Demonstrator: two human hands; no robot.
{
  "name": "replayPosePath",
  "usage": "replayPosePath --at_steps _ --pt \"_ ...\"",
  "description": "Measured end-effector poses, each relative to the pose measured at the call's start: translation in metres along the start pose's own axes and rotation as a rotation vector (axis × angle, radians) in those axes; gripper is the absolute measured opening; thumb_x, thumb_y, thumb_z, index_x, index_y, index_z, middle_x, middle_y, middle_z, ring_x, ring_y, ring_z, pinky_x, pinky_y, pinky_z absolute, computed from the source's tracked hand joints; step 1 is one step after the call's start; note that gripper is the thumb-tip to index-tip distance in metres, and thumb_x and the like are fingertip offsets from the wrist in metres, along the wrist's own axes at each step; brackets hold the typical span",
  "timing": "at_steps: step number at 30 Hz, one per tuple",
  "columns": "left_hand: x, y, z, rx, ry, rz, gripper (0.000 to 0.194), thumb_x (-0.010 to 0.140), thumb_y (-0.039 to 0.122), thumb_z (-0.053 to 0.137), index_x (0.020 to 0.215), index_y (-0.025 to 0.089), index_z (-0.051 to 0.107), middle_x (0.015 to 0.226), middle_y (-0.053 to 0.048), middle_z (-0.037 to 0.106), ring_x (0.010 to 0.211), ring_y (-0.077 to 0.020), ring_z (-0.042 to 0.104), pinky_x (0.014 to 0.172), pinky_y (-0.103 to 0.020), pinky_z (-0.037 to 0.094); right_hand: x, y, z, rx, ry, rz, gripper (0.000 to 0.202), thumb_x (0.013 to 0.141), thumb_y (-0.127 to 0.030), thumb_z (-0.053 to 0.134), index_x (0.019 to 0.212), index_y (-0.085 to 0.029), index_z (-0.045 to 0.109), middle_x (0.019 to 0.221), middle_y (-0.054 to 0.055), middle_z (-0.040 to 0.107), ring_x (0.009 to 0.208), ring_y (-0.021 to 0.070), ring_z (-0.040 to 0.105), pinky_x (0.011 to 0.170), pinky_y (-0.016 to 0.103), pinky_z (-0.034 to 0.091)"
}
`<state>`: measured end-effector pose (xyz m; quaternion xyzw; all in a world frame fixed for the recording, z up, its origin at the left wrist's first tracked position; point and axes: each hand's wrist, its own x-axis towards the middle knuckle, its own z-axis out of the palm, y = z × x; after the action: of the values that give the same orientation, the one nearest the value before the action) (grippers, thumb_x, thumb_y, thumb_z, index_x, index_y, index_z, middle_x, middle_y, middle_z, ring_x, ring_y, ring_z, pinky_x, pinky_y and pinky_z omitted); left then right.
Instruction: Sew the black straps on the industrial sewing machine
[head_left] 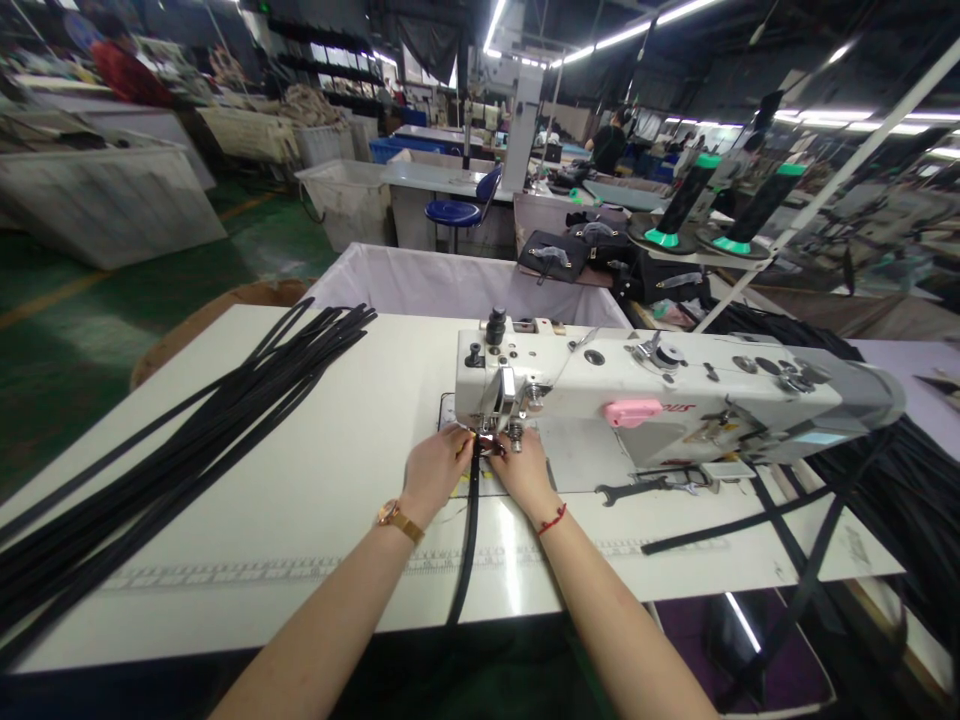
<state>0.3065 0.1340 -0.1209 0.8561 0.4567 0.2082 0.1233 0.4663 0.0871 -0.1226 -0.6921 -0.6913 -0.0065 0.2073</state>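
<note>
Both grips are pinched together on the black strap [471, 500] right at the needle of the sewing machine [645, 400] — my left hand [435, 472] holds it from the left side, my right hand [525, 470] from the right, fingertips almost meeting over a small shiny piece that may be a metal fitting, though it is too small to tell. From there the strap runs straight back toward me across the bench [300, 480] and drops over its near edge. A gold watch [397, 520] sits on my left wrist, a red cord [553, 520] on my right. Well off to the left lies a long bundle of black straps [225, 420], fanned across the bench — a wrench [634, 489] rests just beside the machine's base, right of my hand.
</note>
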Motion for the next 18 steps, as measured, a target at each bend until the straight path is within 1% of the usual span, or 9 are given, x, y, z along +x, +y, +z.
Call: replayPosePath --at_steps 7,13,18 --pt "0.0001 -0.0006 0.0004 0.014 -0.009 0.014 0.022 0.098 0.028 0.045 0.095 0.021 0.066 0.099 -0.005 0.070 0.084 -0.0187 0.066 0.066 -0.026 0.046 0.0034 -0.0026 0.0005 -0.039 -0.024 0.012 0.013 0.087 -0.022 0.058 0.090 -0.017 0.069 0.091 0.013 0.072 0.088 0.0261 0.062 0.077 0.034 0.042" --pt "0.0000 -0.0018 0.0020 -0.018 0.004 0.046 0.020 0.097 0.026 0.048 0.095 0.020 0.066 0.099 -0.005 0.069 0.087 -0.0197 0.066 0.073 -0.028 0.049 0.0025 -0.0034 0.0028 -0.047 -0.033 0.002 0.015 0.088 -0.024 0.057 0.090 -0.016 0.070 0.092 0.014 0.072 0.089 0.0274 0.062 0.078 0.036 0.043" --pt "-0.0018 -0.0021 0.0022 -0.052 0.030 0.074 0.017 0.096 0.023 0.049 0.095 0.020 0.065 0.099 -0.006 0.068 0.090 -0.0201 0.064 0.080 -0.030 0.050 0.0011 -0.0056 0.0010 -0.013 -0.023 0.002 0.013 0.085 -0.024 0.059 0.088 -0.016 0.069 0.090 0.014 0.071 0.087 0.0280 0.062 0.079 0.038 0.043"
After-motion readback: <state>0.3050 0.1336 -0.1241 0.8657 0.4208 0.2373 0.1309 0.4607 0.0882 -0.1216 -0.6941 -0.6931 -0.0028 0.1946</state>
